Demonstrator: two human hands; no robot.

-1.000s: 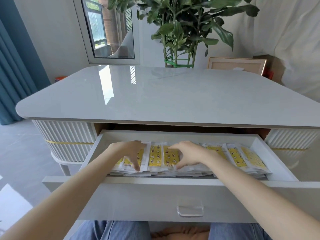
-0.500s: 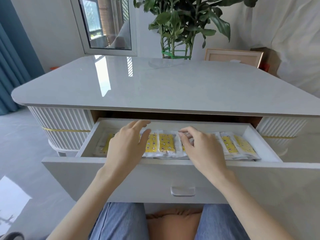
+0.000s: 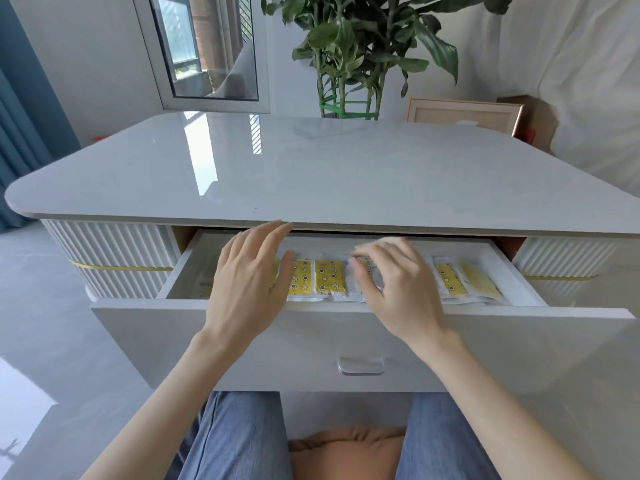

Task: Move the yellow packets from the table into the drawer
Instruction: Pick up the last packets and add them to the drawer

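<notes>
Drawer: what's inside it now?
Yellow packets lie in a row across the drawer. The left hand and right hand cover parts of the row, so what lies beneath them cannot be seen.

Flat yellow packets in clear plastic wrap (image 3: 329, 280), printed with little stars, are lying face up in an overlapping row, left to right, inside the white pull-out drawer (image 3: 242, 341). That drawer is standing well out from under the glossy pale grey bench (image 3: 346, 174), and the rightmost packets are angled slightly.
</notes>
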